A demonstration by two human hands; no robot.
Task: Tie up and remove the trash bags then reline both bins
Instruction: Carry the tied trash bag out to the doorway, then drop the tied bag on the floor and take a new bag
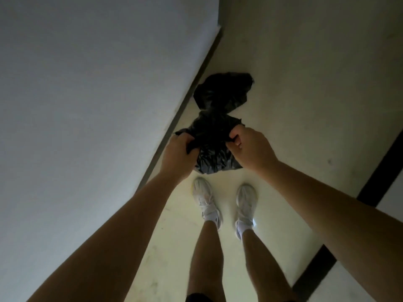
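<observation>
Pinching opposite edges, your left grip [177,154] and right grip [250,149] clamp the trash bag [212,154]; its body hangs between them.

A pale wall [76,105] fills the left side, dim and greyish, and meets the floor [305,83] along a dark skirting strip [193,83] that runs on a slant. The floor is cream and smooth, with faint scuffs. A pair of white trainers stands on it: the left shoe [205,199] and the right shoe [246,203], a little apart, with white socks [243,231] above them. On the right a dark band [379,168] borders a white surface [392,197].
</observation>
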